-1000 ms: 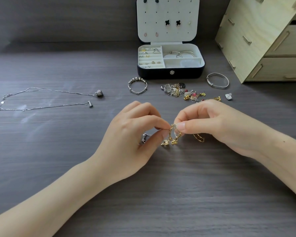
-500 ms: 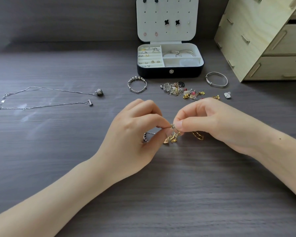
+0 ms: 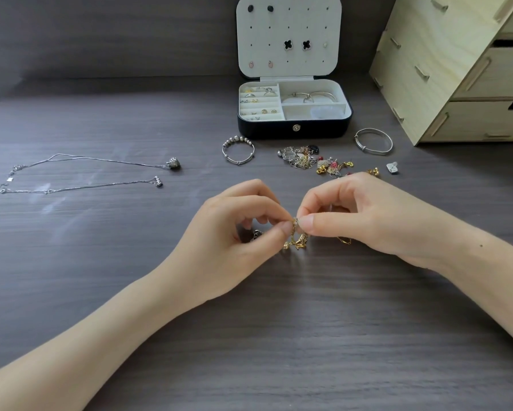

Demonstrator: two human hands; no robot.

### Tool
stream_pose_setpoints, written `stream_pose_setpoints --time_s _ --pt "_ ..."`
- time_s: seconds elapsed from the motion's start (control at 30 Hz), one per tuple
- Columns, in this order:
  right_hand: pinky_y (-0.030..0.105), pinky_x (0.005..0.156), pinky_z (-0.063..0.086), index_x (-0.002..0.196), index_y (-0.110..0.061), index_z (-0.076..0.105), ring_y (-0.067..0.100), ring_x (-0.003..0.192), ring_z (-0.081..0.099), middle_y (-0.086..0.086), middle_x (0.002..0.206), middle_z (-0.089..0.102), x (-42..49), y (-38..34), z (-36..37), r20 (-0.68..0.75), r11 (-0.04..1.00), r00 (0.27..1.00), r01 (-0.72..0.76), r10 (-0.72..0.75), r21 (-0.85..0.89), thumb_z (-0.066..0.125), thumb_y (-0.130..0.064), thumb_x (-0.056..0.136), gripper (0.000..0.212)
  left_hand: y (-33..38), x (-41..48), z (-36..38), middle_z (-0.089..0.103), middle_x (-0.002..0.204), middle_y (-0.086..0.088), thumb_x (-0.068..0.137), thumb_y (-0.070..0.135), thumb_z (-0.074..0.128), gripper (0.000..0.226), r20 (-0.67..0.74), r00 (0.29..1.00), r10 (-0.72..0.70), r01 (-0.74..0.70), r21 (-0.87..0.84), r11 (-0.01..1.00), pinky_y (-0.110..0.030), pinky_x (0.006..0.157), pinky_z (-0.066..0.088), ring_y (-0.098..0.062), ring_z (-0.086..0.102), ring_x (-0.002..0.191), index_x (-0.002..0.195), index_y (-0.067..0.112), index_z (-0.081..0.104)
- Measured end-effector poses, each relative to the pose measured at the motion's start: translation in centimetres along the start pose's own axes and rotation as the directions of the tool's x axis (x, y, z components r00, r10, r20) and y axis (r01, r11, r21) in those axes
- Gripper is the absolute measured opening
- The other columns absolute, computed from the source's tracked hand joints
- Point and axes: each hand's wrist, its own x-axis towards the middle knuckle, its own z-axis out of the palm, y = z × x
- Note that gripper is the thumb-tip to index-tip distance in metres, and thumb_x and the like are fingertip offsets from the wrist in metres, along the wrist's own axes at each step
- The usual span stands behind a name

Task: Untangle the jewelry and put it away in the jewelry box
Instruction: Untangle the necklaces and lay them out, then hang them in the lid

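**Untangling under way; most pieces not yet stored.**
The left hand [image 3: 234, 232] and right hand [image 3: 368, 221] each pinch the small gold tangle [image 3: 295, 240] between thumb and fingertip. The two pinches almost meet and the charms hang just below the grip. Just beyond it, to the right, lies an unsorted heap [image 3: 302, 157], flanked by a beaded bangle [image 3: 238, 149] and a plain bangle [image 3: 373, 141]. Well to the left, two silver necklaces [image 3: 101, 159] lie laid out, seemingly freed. Farthest off, the jewelry box [image 3: 294, 130] stands open and partly filled.
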Motion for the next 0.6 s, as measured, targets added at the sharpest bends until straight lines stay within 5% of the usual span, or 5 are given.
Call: stream_pose_setpoints --time_s 0.6 --pt "0.031 0.061 0.036 0.065 -0.028 0.066 0.012 0.06 0.042 -0.011 0.062 0.055 0.12 0.56 -0.28 0.026 0.998 0.999 0.043 -0.042 -0.037 0.061 -0.036 0.073 0.013 -0.22 0.1 -0.29 0.057 0.077 0.007 0.08 0.029 0.056 0.016 -0.016 0.997 -0.082 0.081 -0.06 0.995 -0.024 0.065 0.04 -0.011 0.05 0.072 0.074 0.018 0.067"
